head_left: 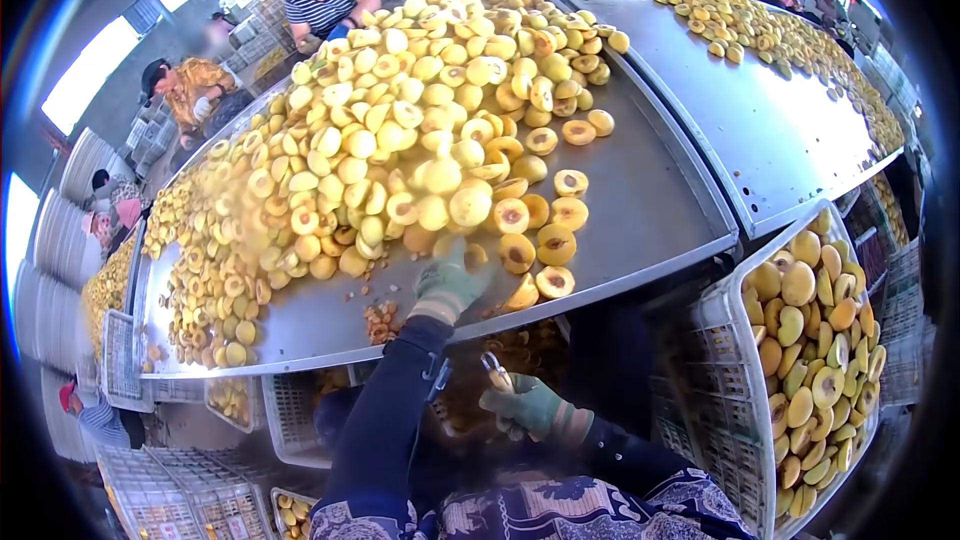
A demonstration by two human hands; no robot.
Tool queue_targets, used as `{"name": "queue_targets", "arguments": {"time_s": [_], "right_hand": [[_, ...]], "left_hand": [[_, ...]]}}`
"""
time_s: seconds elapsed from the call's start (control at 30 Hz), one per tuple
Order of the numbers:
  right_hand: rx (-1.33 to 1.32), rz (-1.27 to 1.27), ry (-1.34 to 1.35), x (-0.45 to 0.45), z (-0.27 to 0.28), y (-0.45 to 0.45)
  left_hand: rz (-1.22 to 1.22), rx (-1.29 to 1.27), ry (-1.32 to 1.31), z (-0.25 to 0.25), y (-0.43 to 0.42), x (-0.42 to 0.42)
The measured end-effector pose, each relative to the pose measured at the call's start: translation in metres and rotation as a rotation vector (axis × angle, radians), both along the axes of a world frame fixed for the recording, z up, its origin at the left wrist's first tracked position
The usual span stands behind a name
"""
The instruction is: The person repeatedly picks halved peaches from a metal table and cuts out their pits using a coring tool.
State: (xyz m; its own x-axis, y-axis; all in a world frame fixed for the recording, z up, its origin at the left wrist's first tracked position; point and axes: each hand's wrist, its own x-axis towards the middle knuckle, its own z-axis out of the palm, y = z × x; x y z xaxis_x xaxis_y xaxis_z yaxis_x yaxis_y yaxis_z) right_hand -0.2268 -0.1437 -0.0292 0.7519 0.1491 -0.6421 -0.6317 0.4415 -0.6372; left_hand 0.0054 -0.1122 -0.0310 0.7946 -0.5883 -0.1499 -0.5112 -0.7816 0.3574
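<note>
A large heap of halved yellow fruit (400, 120) covers much of the metal table (640, 180). My left hand (452, 282), in a pale green glove, reaches to the heap's near edge, its fingertips against the fruit; whether it grips a piece is hidden. Below the table's front edge, my right hand (530, 408), also gloved, is closed around a small tool (496, 370) with a metal loop at its tip. Several fruit halves (553, 245) lie cut side up just right of my left hand. A small pile of pits (381, 322) sits left of it.
At the right stands a white crate (730, 340) full of fruit halves. A second metal table (700, 90) with more fruit is beyond. Crates (295, 420) stand under the table's front edge. Several people work around, one in a striped shirt (325, 5) across the table.
</note>
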Motion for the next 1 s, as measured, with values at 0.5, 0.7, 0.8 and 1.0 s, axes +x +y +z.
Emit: {"name": "queue_targets", "arguments": {"time_s": [0.5, 0.7, 0.8, 1.0], "right_hand": [[0.055, -0.201, -0.337, 0.036, 0.057, -0.003], [-0.720, -0.238, -0.688, 0.030, 0.035, 0.041], [-0.953, -0.114, -0.758, 0.012, 0.053, 0.049], [-1.063, -0.066, -0.751, 0.004, 0.052, 0.068]], "left_hand": [[-0.080, -1.076, 0.877, 0.071, 0.121, -0.109], [0.272, -1.322, 0.522, 0.022, 0.128, -0.122], [0.382, -1.572, 0.778, 0.044, 0.126, -0.135], [0.293, -1.607, 0.709, 0.050, 0.132, -0.150]]}}
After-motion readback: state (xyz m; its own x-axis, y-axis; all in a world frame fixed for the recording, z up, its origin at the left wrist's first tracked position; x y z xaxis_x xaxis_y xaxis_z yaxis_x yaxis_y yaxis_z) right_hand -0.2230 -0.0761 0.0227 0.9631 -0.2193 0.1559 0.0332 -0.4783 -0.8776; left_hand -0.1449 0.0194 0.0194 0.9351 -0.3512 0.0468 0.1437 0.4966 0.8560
